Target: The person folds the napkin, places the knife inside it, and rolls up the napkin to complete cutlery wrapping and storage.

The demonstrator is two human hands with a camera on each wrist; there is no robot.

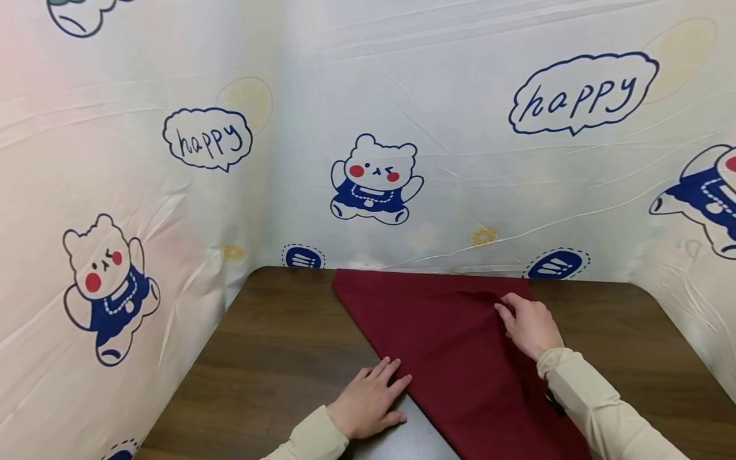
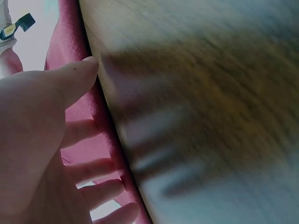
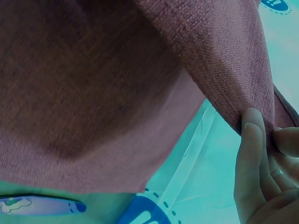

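Note:
A dark red cloth [image 1: 437,332] lies over the table, folded, with a long slanting edge on its left. My right hand [image 1: 529,324] pinches a corner of its upper layer near the far right; in the right wrist view thumb and fingertips [image 3: 252,121] hold the raised cloth [image 3: 224,60], which hangs in a loose fold. My left hand [image 1: 368,399] lies flat at the slanting edge, fingers spread and straight. From the left wrist, that hand [image 2: 42,126] shows its fingertips along the cloth's rolled edge [image 2: 96,100], and nothing is gripped.
The brown wooden table [image 1: 287,326] has rounded far corners. A pale curtain [image 1: 460,211] with printed bears and "happy" bubbles stands close behind and along both sides. A dark strap [image 1: 554,402] shows at the right wrist, over the cloth.

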